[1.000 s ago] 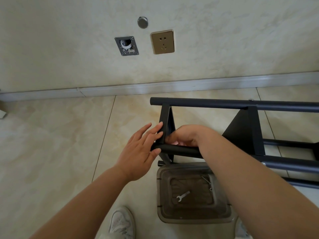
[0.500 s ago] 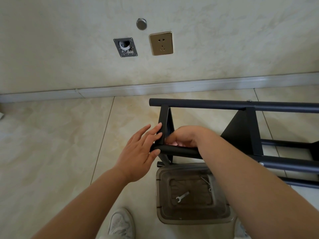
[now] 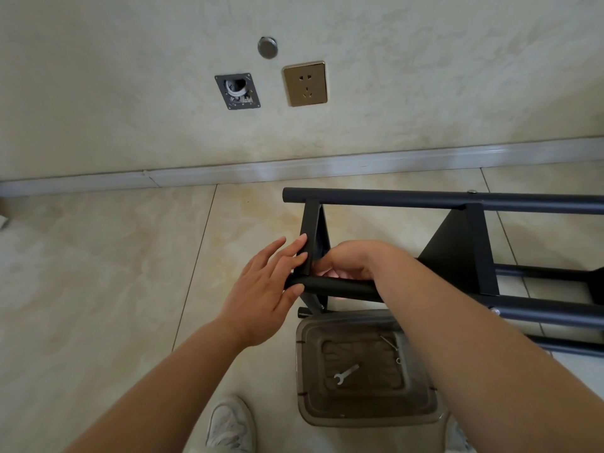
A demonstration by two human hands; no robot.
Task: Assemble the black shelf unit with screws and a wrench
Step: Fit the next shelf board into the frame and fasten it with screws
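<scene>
The black shelf unit point(image 3: 457, 201) lies on its side on the tiled floor, its round tubes running left to right. My left hand point(image 3: 261, 289) rests against the end of the near tube point(image 3: 343, 287) and the end shelf plate point(image 3: 310, 230), fingers spread, thumb under the tube. My right hand point(image 3: 349, 261) is curled just behind that plate at the joint; what its fingertips hold is hidden. A small silver wrench point(image 3: 345, 374) lies in a clear plastic bin point(image 3: 366, 416) below the tube.
A wall with a gold power socket point(image 3: 305, 84), an open junction box point(image 3: 237, 91) and a round cap point(image 3: 267, 47) stands behind. A skirting board point(image 3: 294, 170) runs along the floor. My white shoe point(image 3: 230, 423) is beside the bin. A thin pin point(image 3: 388, 342) lies in the bin.
Both hands stay at the joint with almost no movement. The view has shifted slightly.
</scene>
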